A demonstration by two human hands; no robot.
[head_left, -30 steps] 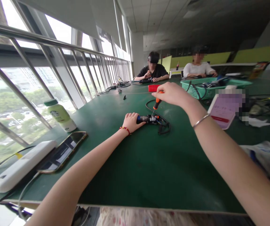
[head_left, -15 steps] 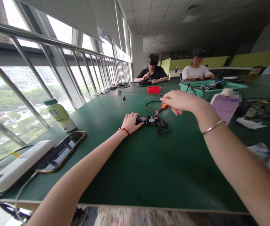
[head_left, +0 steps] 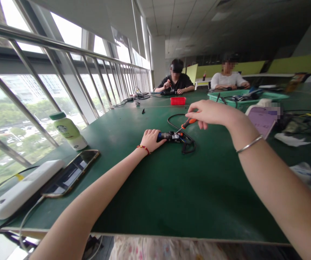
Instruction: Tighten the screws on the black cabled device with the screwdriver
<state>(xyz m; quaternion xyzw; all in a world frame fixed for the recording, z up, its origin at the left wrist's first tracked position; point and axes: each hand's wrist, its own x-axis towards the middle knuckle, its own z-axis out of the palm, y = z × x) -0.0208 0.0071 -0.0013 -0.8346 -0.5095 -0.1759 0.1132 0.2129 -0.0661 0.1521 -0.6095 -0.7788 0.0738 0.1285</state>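
Observation:
On the green table lies a dark tool with a blue end [head_left: 171, 137], its inner parts exposed and a black cable looping beside it. My left hand [head_left: 151, 140] is wrapped round the blue end and presses it to the table. My right hand [head_left: 199, 113] grips an orange and black screwdriver [head_left: 189, 122] by the handle. The screwdriver slants down to the left, its tip at the exposed middle of the tool; exact contact is too small to tell.
A red tray [head_left: 178, 101] and a green basket [head_left: 237, 99] with cables stand farther back. On the left are a bottle [head_left: 68, 131], a phone [head_left: 72, 175] and a white power strip [head_left: 22, 189]. Another phone [head_left: 261, 121] leans at right. Two people sit across the table.
My right hand has moved slightly, with more of its fingers curled over the screwdriver handle. My left hand stays on the tool. The view has shifted a little.

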